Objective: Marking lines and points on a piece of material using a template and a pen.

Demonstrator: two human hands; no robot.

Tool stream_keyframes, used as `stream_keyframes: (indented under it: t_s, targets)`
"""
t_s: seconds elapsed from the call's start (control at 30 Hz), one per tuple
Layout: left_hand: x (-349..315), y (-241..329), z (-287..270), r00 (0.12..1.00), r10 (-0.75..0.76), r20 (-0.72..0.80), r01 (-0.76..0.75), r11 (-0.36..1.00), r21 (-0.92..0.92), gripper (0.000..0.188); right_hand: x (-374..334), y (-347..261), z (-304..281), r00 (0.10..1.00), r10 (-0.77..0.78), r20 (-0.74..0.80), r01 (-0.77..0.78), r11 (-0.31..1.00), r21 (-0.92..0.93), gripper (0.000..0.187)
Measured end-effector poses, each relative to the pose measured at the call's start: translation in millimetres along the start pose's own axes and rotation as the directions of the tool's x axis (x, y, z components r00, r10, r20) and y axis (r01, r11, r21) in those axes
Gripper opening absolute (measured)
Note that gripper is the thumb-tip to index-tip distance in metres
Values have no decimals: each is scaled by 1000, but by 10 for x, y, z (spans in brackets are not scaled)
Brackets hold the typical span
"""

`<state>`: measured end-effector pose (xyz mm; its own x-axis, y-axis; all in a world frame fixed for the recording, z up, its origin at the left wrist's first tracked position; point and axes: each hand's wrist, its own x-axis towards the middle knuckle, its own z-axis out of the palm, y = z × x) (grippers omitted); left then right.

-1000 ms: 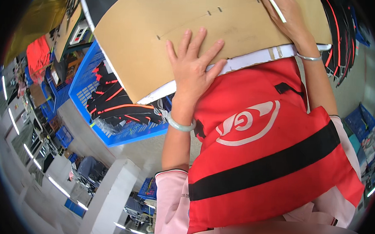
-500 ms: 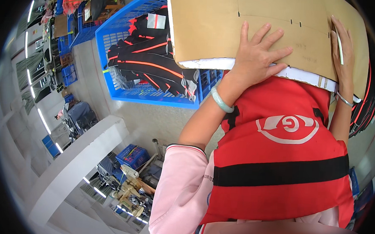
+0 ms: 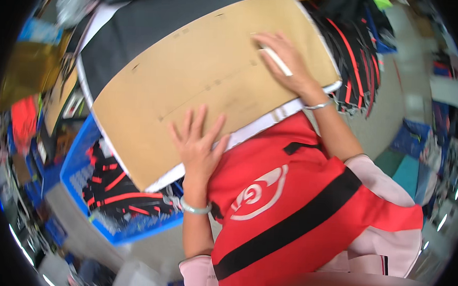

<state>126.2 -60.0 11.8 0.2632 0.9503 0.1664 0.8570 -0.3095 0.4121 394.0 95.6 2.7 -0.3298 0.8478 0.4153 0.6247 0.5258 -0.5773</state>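
A large tan cardboard pattern sheet point(image 3: 201, 75) with small dark marks lies over black fabric point(image 3: 141, 37), which shows beyond its far edge. White sheets point(image 3: 263, 124) stick out beneath its near edge. My left hand point(image 3: 200, 149) presses flat on the cardboard near that edge, fingers spread and holding nothing. Toward the right end of the sheet rests my right hand point(image 3: 289, 69). A slim white pen-like stick point(image 3: 277, 61) is held in it, slanting along the hand; its exact kind is too blurred to tell.
Below left, a blue plastic crate point(image 3: 128, 235) holds black cloth pieces with red-orange stripes point(image 3: 129, 197). More striped black pieces point(image 3: 352, 61) hang in a bundle at the right. My red apron point(image 3: 297, 207) touches the near edge. A blue bin point(image 3: 410, 138) stands farther right.
My view has swung, so the cardboard now appears lower and farther left, with its far edge and the black fabric showing. Both hands stay on the cardboard; the white stick remains in my right.
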Motion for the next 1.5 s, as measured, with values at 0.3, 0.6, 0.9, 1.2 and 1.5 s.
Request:
stream_keyframes:
  t_s: [0.3,0.6,0.9,1.2,1.5]
  targets:
    - [28,-20,14,998,-51,27,49,995,83,44,-4,99,-365,981,157,-114,-161,986,-29,30]
    - [32,-4,-7,999,-25,42,20,993,113,45,-413,745,-747,969,172,-178,-223,918,-328,29]
    - [21,-7,7,999,-21,37,16,991,131,46,-400,549,-812,961,216,-173,-262,911,-318,34]
    - [10,-31,26,1000,-14,25,11,992,129,43,-423,529,-847,960,232,-158,-269,922,-280,34]
    - [42,-26,-11,999,-39,33,35,994,108,44,-455,671,-793,969,168,-180,-211,942,-262,30]
